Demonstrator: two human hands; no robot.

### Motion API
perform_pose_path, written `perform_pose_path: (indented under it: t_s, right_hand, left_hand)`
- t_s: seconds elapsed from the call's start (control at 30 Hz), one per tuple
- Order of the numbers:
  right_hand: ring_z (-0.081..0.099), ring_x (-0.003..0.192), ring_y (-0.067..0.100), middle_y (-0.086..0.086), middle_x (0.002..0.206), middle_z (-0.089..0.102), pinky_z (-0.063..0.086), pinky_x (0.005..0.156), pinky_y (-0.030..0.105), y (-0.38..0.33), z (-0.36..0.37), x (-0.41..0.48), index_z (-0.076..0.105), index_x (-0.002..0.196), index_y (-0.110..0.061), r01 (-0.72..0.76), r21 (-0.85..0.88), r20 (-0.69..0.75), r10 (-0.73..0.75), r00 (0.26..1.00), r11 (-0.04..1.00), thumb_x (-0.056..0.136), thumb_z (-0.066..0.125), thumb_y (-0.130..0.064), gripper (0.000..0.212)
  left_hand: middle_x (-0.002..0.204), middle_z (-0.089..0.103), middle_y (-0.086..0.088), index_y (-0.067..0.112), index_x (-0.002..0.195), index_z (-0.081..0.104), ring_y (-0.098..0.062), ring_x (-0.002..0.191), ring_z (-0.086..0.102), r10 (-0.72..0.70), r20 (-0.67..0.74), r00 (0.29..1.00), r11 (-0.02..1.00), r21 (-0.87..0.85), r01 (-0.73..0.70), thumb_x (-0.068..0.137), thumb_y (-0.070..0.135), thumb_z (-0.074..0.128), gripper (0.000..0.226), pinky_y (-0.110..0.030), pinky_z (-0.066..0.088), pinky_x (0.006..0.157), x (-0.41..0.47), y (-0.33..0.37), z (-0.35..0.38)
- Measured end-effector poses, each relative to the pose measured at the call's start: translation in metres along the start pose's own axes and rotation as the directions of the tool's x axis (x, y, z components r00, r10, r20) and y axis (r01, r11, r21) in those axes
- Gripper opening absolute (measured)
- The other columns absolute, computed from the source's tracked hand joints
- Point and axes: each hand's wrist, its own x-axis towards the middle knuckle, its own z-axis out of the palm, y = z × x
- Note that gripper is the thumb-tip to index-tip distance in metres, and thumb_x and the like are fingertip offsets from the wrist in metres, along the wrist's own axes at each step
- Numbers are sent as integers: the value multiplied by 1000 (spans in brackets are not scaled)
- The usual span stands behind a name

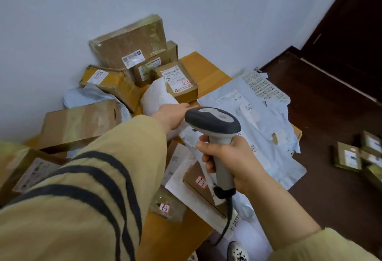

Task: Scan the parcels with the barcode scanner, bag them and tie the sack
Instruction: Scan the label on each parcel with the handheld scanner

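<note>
My right hand (pixel 233 161) grips the handle of a grey barcode scanner (pixel 215 124), whose head points away from me over the pile; its black cable hangs down toward the floor. My left hand (pixel 172 116) reaches forward and rests on a white padded parcel (pixel 157 97), fingers lying over its right edge; whether it grips the parcel is unclear. Just behind that parcel lies a small brown box (pixel 179 83) with a white shipping label. Grey plastic mailer bags (pixel 258 116) lie to the right of the scanner. No sack is visible.
Taped cardboard boxes (pixel 128 43) are heaped against the white wall, more at the left (pixel 78 124). A large flat carton (pixel 208 68) lies under the pile. A white plastic basket (pixel 264 87) sits behind the mailers. Small boxes (pixel 351 155) lie on the dark floor at right.
</note>
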Motion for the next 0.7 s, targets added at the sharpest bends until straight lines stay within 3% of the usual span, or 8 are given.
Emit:
perform_pose_path:
  t_s: [0.1,0.2,0.3,0.43,0.47,0.53,0.6,0.7]
  right_hand:
    - [54,44,10,3,55,59,50,49,21,1,-1,3,65,95,-9,-1,-2,-30,0,1000,1000,83,71,-12,14]
    - [52,45,13,6,57,58,49,48,23,1,0,2,65,96,-6,3,22,-45,-2,999,1000,83,70,-10,15]
    - [53,47,14,6,56,58,49,49,24,1,3,-1,65,97,-5,14,15,-40,-13,999,1000,83,70,-9,15]
    - [52,47,16,8,56,59,49,50,27,-1,6,-3,65,96,-3,25,13,-34,-24,999,1000,82,70,-7,16]
    - [51,46,16,9,56,57,47,48,26,-2,7,-5,64,96,-1,25,36,-25,-24,999,999,83,69,-6,15]
    - [49,44,15,9,56,55,46,46,24,-3,8,-9,64,96,1,28,76,1,-28,1000,997,82,69,-3,15]
    - [50,43,15,9,56,56,46,46,25,-3,7,-13,64,96,2,44,80,33,-46,998,996,82,69,-3,16]
    - [50,44,15,10,58,56,47,47,25,-4,2,-21,63,90,-1,54,87,89,-62,994,995,82,69,-5,10]
  left_hand:
    - [123,55,-7,17,131,42,-27,111,58,-44,83,996,986,162,30,90,17,61,45,-37,49,95,8,2,3]
    - [128,49,-11,12,128,47,-28,112,56,-46,-53,998,982,178,55,91,15,59,39,-35,47,93,1,-3,-8]
    - [122,50,-11,10,115,56,-25,105,53,-72,-237,969,997,-34,66,94,27,48,29,-32,45,89,-12,-15,-28]
    - [104,56,-6,8,94,66,-22,92,59,-326,-354,877,903,-391,178,84,64,48,59,-30,46,72,-44,-30,-54]
    - [105,55,-6,10,92,68,-21,93,58,-364,-383,849,888,-418,191,82,64,55,56,-29,44,72,-55,-33,-56]
    - [121,49,-7,14,105,67,-22,109,54,-419,-404,813,845,-502,186,82,42,69,36,-29,42,87,-76,-38,-54]
    - [137,37,-9,17,129,52,-26,123,44,-502,-394,770,757,-631,171,81,23,73,53,-30,35,102,-101,-42,-52]
    - [138,40,-10,16,144,31,-28,125,43,-650,-347,676,579,-803,144,78,15,75,80,-41,38,105,-136,-44,-47]
